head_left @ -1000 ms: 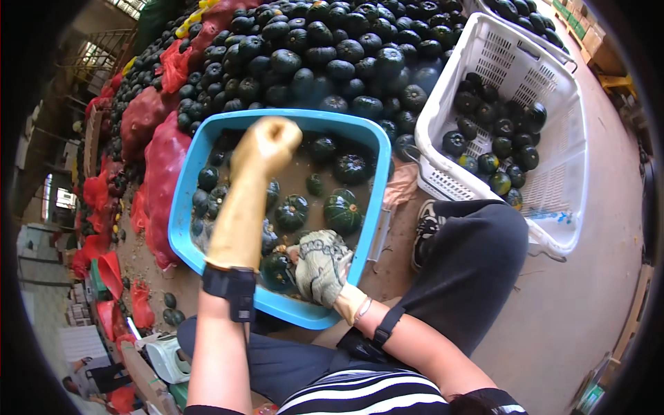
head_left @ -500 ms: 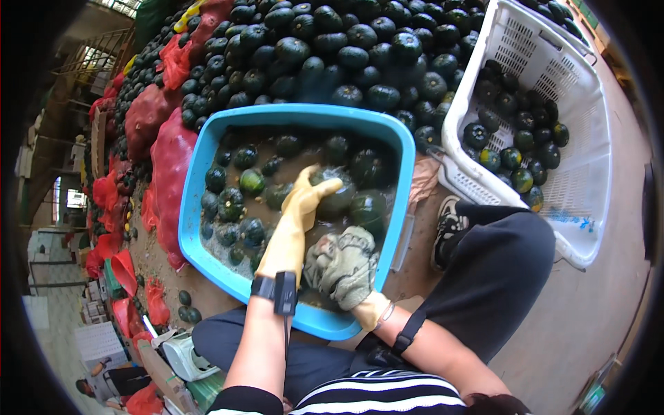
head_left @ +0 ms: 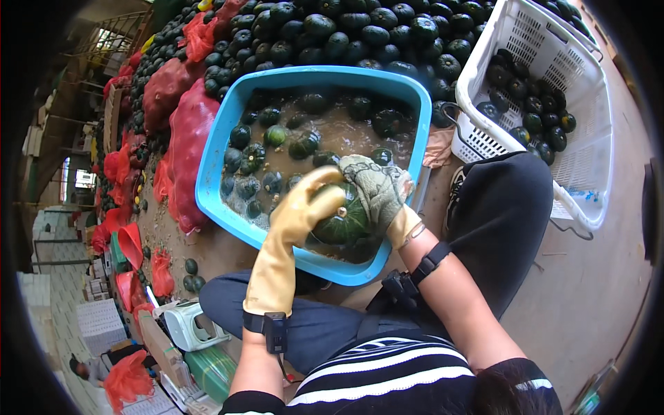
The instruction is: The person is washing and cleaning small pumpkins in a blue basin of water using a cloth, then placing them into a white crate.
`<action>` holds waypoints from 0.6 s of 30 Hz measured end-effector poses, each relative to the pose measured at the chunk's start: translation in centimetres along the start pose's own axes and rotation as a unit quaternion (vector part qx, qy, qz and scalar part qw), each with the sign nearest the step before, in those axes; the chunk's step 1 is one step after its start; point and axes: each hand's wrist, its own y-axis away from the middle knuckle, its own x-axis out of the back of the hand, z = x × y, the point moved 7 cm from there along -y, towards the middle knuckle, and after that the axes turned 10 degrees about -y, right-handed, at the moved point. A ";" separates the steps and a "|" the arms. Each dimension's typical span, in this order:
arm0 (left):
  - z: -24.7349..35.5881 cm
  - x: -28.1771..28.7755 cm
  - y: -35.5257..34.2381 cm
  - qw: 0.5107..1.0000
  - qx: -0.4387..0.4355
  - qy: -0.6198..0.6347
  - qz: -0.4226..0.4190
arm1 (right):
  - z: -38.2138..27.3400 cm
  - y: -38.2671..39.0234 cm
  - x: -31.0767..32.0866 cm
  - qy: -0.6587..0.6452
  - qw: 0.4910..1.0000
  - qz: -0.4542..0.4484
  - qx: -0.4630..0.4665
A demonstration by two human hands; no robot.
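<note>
A dark green squash (head_left: 344,223) is held over the near end of a blue tub (head_left: 207,181). My left hand (head_left: 310,205), in a long yellow rubber glove, grips its left side. My right hand (head_left: 377,191), in a greenish fabric glove, presses on its top and right side. The tub holds muddy water and several more small dark squashes (head_left: 304,146). Both forearms come up from the lower edge, each with a black strap at the wrist.
A large heap of dark squashes (head_left: 360,31) lies behind the tub. A white plastic basket (head_left: 588,149) with several squashes stands at the right. Red mesh sacks (head_left: 185,138) lie at the left. My knees in dark trousers flank the tub; boxes sit at lower left.
My left hand came down from a raised fist into the tub and now grips a squash. My right hand has shifted onto the same squash, lifted at the tub's near end.
</note>
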 end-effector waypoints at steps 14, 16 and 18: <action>-2.6 -0.1 5.0 0.992 0.032 -0.119 0.035 | -2.9 1.5 -1.5 0.003 0.997 -0.082 -0.004; -2.3 -0.4 4.8 0.994 0.047 -0.074 -0.068 | -2.0 1.3 -2.1 0.079 0.977 -0.191 -0.058; -2.3 -0.4 3.9 0.977 -0.004 0.210 0.039 | -1.2 2.1 -2.4 0.051 0.994 -0.069 -0.074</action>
